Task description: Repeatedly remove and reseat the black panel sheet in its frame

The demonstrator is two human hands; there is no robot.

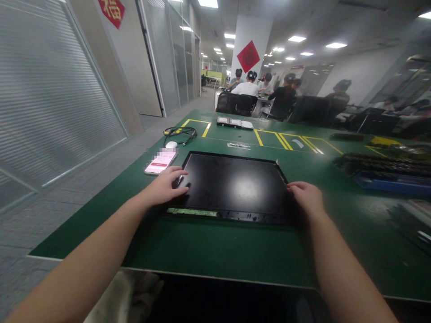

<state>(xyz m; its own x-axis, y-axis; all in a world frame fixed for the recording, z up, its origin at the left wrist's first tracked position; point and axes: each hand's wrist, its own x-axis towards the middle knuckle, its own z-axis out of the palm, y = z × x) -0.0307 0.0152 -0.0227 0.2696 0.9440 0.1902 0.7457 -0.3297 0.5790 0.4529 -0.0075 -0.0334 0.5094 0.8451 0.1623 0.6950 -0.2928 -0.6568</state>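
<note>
A black LCD screen panel (215, 184) lies face up on the green table in front of me, with a strip of green circuit board (191, 212) along its near edge. My left hand (167, 185) rests over the panel's left edge, its thumb and fingers stretched apart onto the glass. At the opposite side, my right hand (307, 197) has its thumb and fingertips pinched on the right edge of the frame. Beyond my left hand lie a phone (161, 160) with a lit pink screen and a white mouse (171, 145).
A coiled black cable (182, 133) lies at the back left, near yellow tape lines (269, 132). Flat silver-topped items (235, 123) lie by the far edge. On the right are a blue tray (390, 181) and blurred dark parts. Several people sit at tables beyond.
</note>
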